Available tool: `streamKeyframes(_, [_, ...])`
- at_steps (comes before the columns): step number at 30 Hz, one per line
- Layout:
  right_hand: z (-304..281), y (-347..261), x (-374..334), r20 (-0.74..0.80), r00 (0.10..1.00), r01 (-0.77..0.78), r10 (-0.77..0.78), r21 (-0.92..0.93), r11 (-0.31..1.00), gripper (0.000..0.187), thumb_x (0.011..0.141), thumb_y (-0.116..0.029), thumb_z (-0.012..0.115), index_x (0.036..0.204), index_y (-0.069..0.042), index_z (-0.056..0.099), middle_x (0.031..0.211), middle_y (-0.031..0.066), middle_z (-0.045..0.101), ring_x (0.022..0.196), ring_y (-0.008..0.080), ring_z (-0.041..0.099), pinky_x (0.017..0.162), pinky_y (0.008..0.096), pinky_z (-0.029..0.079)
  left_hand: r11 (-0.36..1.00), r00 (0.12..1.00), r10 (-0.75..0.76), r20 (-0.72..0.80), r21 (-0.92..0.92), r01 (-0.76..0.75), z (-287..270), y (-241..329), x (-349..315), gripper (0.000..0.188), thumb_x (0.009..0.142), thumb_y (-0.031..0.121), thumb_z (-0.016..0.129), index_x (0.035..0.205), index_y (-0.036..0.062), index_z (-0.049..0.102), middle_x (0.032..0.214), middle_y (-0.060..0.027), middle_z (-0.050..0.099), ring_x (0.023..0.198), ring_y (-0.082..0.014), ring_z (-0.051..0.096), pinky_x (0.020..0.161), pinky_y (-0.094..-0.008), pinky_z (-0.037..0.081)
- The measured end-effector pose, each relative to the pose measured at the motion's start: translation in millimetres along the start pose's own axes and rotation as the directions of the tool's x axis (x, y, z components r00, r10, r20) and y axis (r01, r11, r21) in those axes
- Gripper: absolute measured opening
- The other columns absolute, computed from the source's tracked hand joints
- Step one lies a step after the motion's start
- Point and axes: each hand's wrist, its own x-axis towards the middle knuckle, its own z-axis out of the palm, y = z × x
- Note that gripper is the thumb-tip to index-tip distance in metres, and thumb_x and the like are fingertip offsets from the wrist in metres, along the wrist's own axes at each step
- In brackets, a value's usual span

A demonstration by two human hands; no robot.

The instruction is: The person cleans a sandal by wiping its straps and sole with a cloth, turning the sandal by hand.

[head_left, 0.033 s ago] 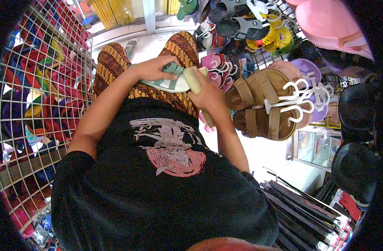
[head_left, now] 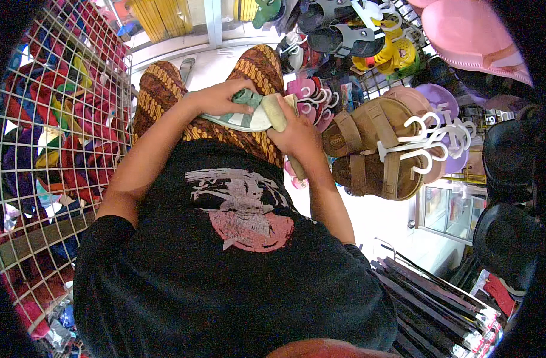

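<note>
Over my lap, my left hand (head_left: 225, 100) is closed on a green and white sandal (head_left: 255, 121), its thumb pressing near a rolled green part on top. My right hand (head_left: 299, 134) grips a pale yellow, rounded piece (head_left: 274, 113) whose kind I cannot make out. That piece lies against the right end of the sandal. A brown, stick-like part (head_left: 297, 169) shows below my right palm; whether it belongs to the pale piece is hidden by the hand. Brown patterned cloth (head_left: 210, 132) covers my legs underneath.
A white wire grid (head_left: 58, 149) with colourful goods behind it rises close on my left. Brown sandals (head_left: 377, 173) on white hangers hang near my right forearm. Dark belts (head_left: 428, 298) hang at lower right. A grey-green sandal (head_left: 187, 68) lies on the floor beyond my knees.
</note>
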Motion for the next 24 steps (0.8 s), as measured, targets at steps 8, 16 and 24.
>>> streamKeyframes(8, [-12, -20, -48, 0.065, 0.998, 0.01, -0.004, -0.102, 0.995, 0.09, 0.077, -0.039, 0.071, 0.156, -0.035, 0.03, 0.105, 0.0275, 0.061, 0.097, 0.0473, 0.065, 0.085, 0.0525, 0.053, 0.996, 0.999, 0.051, 0.013, -0.071, -0.049, 3, -8, -2, 0.045, 0.091, 0.033, 0.073, 0.122, 0.0064, 0.055, 0.111, -0.0135, 0.061, 0.106, -0.0249, 0.058, 0.092, -0.0369, 0.047])
streamKeyframes(16, [-4, -7, -10, 0.053, 0.997, -0.051, 0.053, -0.047, 0.998, 0.089, 0.077, -0.039, 0.068, 0.156, -0.035, 0.027, 0.115, 0.0315, 0.063, 0.107, 0.0484, 0.063, 0.093, 0.0527, 0.051, 0.996, 0.998, 0.062, -0.011, -0.071, -0.063, 3, -7, 2, 0.044, 0.092, 0.033, 0.072, 0.121, 0.0062, 0.055, 0.109, -0.014, 0.062, 0.106, -0.0253, 0.059, 0.092, -0.0368, 0.047])
streamKeyframes(24, [11, 1, -8, 0.045, 0.998, -0.046, 0.046, 0.004, 0.999, 0.091, 0.077, -0.037, 0.068, 0.157, -0.031, 0.025, 0.121, 0.0317, 0.062, 0.11, 0.0495, 0.062, 0.096, 0.0517, 0.05, 0.999, 1.0, 0.021, -0.007, -0.043, -0.021, 1, -5, -1, 0.042, 0.091, 0.036, 0.072, 0.116, 0.0066, 0.055, 0.103, -0.0133, 0.06, 0.101, -0.0265, 0.059, 0.089, -0.0374, 0.046])
